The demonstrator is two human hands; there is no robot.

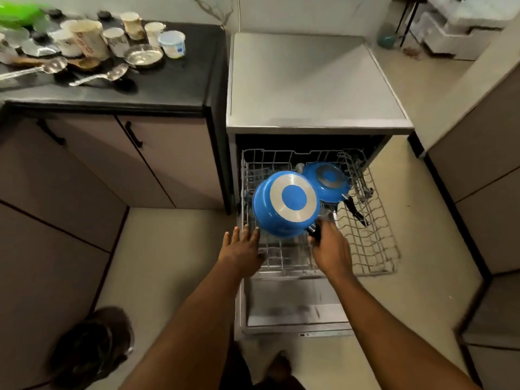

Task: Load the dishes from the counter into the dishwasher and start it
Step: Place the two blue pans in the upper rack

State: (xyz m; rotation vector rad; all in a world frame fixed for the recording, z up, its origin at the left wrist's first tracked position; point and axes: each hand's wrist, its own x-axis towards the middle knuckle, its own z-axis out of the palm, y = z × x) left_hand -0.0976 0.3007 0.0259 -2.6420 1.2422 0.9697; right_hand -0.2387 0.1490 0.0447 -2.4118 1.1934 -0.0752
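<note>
The round blue saucepan with a silver-ringed base [284, 204] hangs upside down over the left part of the pulled-out white wire rack [374, 243]. It is best lowered mouth-down, slightly tilted and clear of the 2nd blue pan [326, 178] at the far right. The right hand [330, 249] has its fingers clamped on the black handle [315, 233]. The left hand [242, 249] has its fingers [246, 233] spread apart just beside the saucepan's near-left wall; whether they touch it is unclear.

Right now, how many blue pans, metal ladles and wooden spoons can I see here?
Blue pans: 2, one held by the right hand, one in the rack
Metal ladles: 2, on the counter
Wooden spoons: 1, on the counter
Total: 5
</note>
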